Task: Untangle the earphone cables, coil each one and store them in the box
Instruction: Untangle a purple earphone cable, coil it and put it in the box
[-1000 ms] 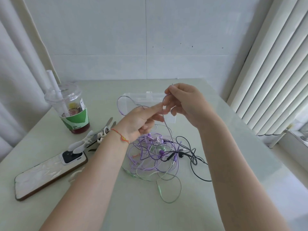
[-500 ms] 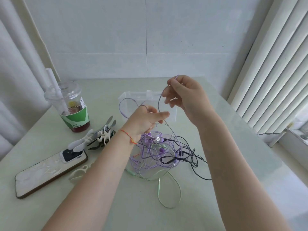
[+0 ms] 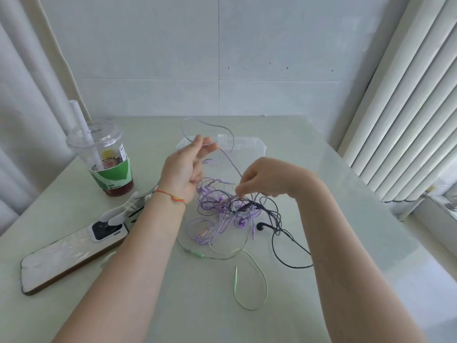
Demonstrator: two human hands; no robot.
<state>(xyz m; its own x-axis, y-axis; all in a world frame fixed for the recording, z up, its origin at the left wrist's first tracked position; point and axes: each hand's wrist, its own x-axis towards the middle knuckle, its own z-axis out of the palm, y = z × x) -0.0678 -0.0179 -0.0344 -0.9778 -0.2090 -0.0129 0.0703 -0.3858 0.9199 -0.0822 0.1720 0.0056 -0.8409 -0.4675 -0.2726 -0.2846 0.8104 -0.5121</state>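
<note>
Tangled earphone cables (image 3: 230, 211) heaped on table (image 3: 346, 219) between both wrists, purple cable (image 3: 223, 154) draped over raised left hand (image 3: 184, 167), fingers relaxed, right hand (image 3: 262, 178) pinched into tangle top, clear box (image 3: 247, 144) just behind.

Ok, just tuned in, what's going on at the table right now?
A person is working apart a knot of earphone cables on the pale green table. The left hand is raised with a thin purple cable draped over its fingers, while the right hand pinches into the tangled heap of purple, black and green cables. The clear plastic box sits behind the heap; no coiled cable shows in it. Nothing looks separated yet.
</note>
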